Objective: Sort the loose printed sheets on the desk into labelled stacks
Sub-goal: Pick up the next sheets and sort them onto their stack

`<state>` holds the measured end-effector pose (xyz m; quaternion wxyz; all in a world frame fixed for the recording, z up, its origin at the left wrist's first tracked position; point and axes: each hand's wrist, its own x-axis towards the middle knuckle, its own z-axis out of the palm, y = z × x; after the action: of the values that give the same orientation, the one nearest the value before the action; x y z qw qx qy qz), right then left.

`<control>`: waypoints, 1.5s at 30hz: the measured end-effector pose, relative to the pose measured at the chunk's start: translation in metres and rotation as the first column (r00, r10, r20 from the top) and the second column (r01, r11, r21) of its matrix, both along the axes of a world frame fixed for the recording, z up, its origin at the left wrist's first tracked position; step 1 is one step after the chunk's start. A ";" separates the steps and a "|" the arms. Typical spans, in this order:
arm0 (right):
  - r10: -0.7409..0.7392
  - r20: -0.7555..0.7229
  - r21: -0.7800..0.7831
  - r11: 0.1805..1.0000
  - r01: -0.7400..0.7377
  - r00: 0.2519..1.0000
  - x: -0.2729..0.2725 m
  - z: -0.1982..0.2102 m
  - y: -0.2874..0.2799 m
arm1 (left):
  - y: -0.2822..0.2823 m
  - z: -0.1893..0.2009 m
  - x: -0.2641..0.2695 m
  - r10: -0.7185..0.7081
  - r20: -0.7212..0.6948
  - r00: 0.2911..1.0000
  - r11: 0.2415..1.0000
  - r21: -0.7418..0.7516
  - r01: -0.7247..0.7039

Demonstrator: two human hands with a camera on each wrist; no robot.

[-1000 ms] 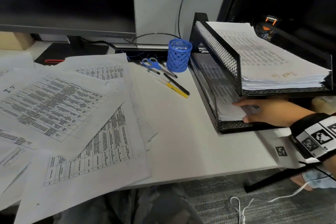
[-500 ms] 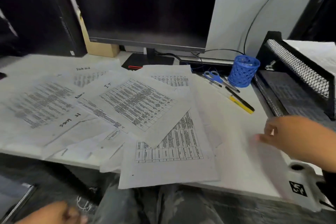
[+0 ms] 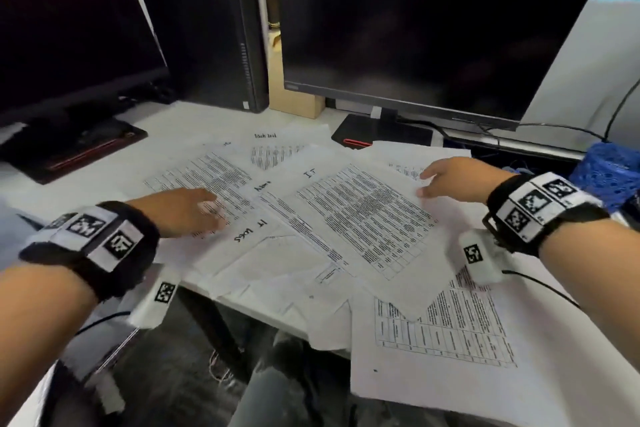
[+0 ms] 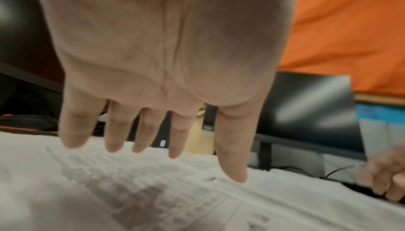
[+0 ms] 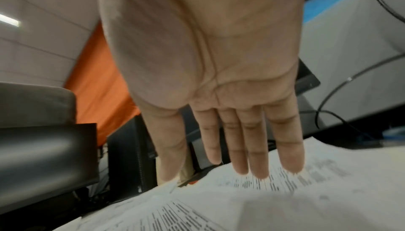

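With both hands flat and fingers straight, holding nothing, the left hand (image 3: 180,211) over one sheet and the right hand (image 3: 450,180) at the "IT" sheet (image 3: 360,218) atop the pile on the surface (image 3: 180,125), best pin neighbours and slide that top sheet free.

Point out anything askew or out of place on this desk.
The sheets lie fanned and overlapping at odd angles, not stacked. Several at the front hang over the desk edge and could slip off. Both hands hover open above them.
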<state>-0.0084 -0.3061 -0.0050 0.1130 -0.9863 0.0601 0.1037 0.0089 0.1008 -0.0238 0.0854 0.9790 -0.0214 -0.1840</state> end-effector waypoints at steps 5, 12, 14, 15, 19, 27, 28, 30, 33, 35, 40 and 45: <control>-0.076 -0.133 0.033 0.996 0.081 0.988 0.037 -0.013 0.021 | 0.012 -0.014 0.046 0.257 -0.023 0.966 0.954 0.166 -0.250; -0.127 -0.212 -0.054 0.991 0.118 0.969 0.059 -0.035 0.038 | 0.057 -0.033 0.082 0.319 -0.005 0.948 0.924 0.226 -0.309; -0.118 -0.202 -0.105 0.990 0.098 0.972 0.065 -0.040 0.041 | 0.062 -0.042 0.090 0.331 0.042 0.943 0.919 0.212 -0.332; -0.110 -0.197 -0.123 0.989 0.087 0.974 0.067 -0.041 0.041 | 0.064 -0.047 0.095 0.353 0.057 0.934 0.916 0.185 -0.357; -0.111 -0.124 -0.162 0.983 0.090 0.986 0.065 -0.037 0.036 | 0.055 -0.045 0.092 0.531 0.234 0.814 0.840 -0.023 -0.541; -0.302 -0.133 0.047 0.949 0.311 0.944 0.053 -0.031 -0.007 | 0.072 0.006 0.086 0.472 0.354 0.808 0.847 0.071 -0.526; -0.323 -0.132 0.067 0.940 0.334 0.937 0.053 -0.032 -0.014 | 0.069 0.013 0.083 0.455 0.332 0.826 0.853 0.102 -0.511; -0.366 -0.139 0.151 0.911 0.385 0.920 0.048 -0.029 -0.024 | 0.060 0.022 0.082 0.384 0.291 0.876 0.878 0.180 -0.444; -0.467 -0.202 0.390 0.768 0.508 0.861 0.043 -0.031 -0.044 | 0.044 0.025 0.081 0.314 0.220 0.924 0.886 0.283 -0.368; -0.502 -0.265 0.476 0.675 0.564 0.824 0.045 -0.039 -0.059 | 0.028 0.023 0.083 0.295 0.154 0.943 0.901 0.283 -0.328; -0.467 -0.381 0.722 0.388 0.573 0.798 0.029 -0.047 -0.035 | -0.025 -0.002 0.087 0.271 -0.069 0.960 0.940 0.233 -0.249; -0.486 -0.427 0.747 0.286 0.601 0.762 0.033 -0.056 -0.030 | -0.044 -0.042 0.127 0.241 -0.033 0.970 0.964 0.122 -0.235</control>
<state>0.0241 -0.3362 -0.0613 0.6070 -0.7068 0.3387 0.1316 0.1358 0.0571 -0.0656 0.0497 0.9732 0.1091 -0.1965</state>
